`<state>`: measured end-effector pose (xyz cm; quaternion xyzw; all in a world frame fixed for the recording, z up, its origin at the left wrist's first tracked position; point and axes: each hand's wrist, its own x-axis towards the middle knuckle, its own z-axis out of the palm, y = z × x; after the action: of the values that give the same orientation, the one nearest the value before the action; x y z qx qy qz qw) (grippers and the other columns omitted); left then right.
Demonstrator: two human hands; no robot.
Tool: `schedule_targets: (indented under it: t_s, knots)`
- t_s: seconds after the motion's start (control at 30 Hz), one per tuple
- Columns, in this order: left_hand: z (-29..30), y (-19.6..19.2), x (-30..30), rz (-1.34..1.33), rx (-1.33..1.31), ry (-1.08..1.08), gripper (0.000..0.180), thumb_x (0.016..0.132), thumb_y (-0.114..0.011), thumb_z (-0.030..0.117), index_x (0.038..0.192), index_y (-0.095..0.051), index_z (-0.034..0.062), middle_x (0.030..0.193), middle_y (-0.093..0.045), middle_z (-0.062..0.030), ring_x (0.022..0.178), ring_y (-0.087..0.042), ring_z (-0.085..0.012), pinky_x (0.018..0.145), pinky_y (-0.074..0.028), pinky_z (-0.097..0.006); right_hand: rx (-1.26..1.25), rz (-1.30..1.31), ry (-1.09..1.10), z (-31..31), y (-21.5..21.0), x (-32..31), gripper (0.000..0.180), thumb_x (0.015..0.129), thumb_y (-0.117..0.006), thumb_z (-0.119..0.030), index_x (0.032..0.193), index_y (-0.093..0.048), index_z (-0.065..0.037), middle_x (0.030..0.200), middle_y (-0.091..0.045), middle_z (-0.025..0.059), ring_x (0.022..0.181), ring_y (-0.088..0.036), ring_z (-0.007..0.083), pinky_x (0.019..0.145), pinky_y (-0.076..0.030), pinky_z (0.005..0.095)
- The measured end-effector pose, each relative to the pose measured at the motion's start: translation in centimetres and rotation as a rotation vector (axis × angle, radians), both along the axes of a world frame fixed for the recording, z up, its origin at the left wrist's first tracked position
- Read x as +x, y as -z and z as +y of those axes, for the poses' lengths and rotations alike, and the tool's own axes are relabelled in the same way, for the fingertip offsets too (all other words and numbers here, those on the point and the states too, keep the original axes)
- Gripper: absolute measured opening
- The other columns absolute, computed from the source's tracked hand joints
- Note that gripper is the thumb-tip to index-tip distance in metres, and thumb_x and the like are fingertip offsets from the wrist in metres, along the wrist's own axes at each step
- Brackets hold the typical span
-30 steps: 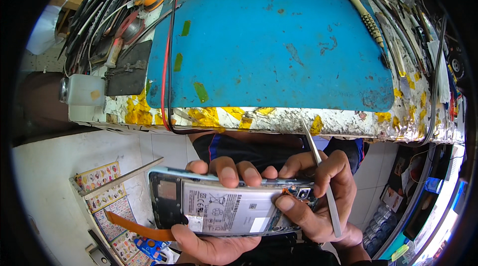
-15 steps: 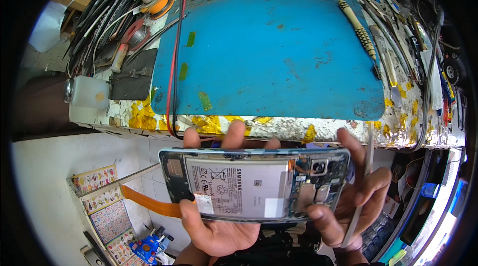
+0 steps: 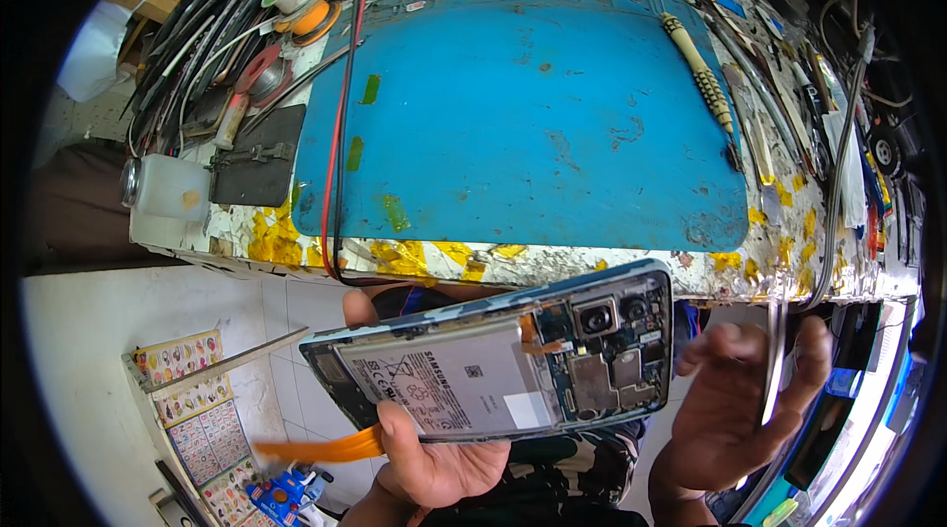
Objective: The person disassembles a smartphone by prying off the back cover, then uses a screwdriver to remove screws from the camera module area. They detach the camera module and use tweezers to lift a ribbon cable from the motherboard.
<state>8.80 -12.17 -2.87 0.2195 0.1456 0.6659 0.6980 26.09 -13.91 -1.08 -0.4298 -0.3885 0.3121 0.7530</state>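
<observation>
From my remote seat: a bright blue work mat (image 3: 533, 103), scuffed with dark marks and dotted with green tape scraps, covers the table (image 3: 631, 271), whose white front edge is blotched with yellow patches. At six o'clock, the opened phone (image 3: 503, 364) shows a silver-grey battery, black and metallic circuitry and a dark blue-grey frame. An orange flex strip (image 3: 316, 448) trails at seven o'clock. A red cable (image 3: 340, 123) crosses the mat's left side; a cream-and-black patterned screwdriver handle (image 3: 702, 73) lies at two o'clock.
</observation>
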Motion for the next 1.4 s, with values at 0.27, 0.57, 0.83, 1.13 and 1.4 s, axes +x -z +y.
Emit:
schedule_targets:
  t_s: [0.27, 0.57, 0.83, 1.13, 1.4]
  knots:
    - [0.5, -0.8, 0.9, -0.203, -0.009, -0.130, 0.056, 0.110, -0.029, 0.036, 0.159, -0.002, 0.0380, 0.165, -0.017, -0.0086, 0.150, -0.024, -0.0335, 0.112, -0.032, -0.068, -0.063, 0.009, -0.205, -2.4, 0.8, 0.9, 0.031, 0.082, -0.080, -0.005, 0.107, -0.064, 0.004, 0.088, -0.072, 0.0210, 0.078, -0.074, 0.0260, 0.069, -0.062, 0.0340]
    - [0.6, -1.2, 2.9, 0.393, -0.178, -0.588, 0.059, 0.108, -0.032, 0.040, 0.160, -0.005, 0.0314, 0.163, -0.019, -0.0136, 0.149, -0.025, -0.0355, 0.115, -0.031, -0.064, 0.054, -0.181, -0.414, -0.2, 0.5, 0.0, 0.021, 0.077, -0.082, -0.003, 0.093, -0.072, 0.007, 0.088, -0.073, 0.0229, 0.079, -0.074, 0.0315, 0.069, -0.062, 0.0350]
    - [0.9, -0.6, 3.8, 0.670, -0.078, -0.861, 0.063, 0.107, -0.036, 0.043, 0.161, -0.007, 0.0265, 0.162, -0.022, -0.0187, 0.146, -0.027, -0.0411, 0.117, -0.031, -0.060, 0.043, -0.222, -0.325, 0.4, 0.4, -1.5, 0.016, 0.077, -0.080, -0.001, 0.090, -0.072, 0.006, 0.083, -0.072, 0.0228, 0.075, -0.074, 0.0304, 0.068, -0.062, 0.0354]
    - [1.7, 2.9, -1.3, 1.630, 0.678, -1.089, 0.050, 0.110, -0.031, 0.024, 0.158, -0.018, 0.0203, 0.160, -0.011, -0.0325, 0.133, -0.040, -0.0564, 0.101, -0.048, -0.062, 0.029, -0.332, -0.346, 0.6, 0.5, -1.3, 0.017, 0.078, -0.078, -0.002, 0.091, -0.067, 0.003, 0.083, -0.071, 0.0222, 0.072, -0.074, 0.0274, 0.063, -0.061, 0.0323]
    - [-0.7, 5.2, -4.6, 1.316, 0.653, -0.863, 0.050, 0.110, -0.032, 0.025, 0.158, -0.021, 0.0169, 0.159, -0.009, -0.0349, 0.128, -0.043, -0.0603, 0.096, -0.052, -0.061, 0.070, -0.471, -0.247, 0.4, 0.7, -2.1, 0.021, 0.077, -0.079, -0.002, 0.091, -0.064, 0.004, 0.081, -0.070, 0.0248, 0.070, -0.073, 0.0291, 0.061, -0.061, 0.0338]
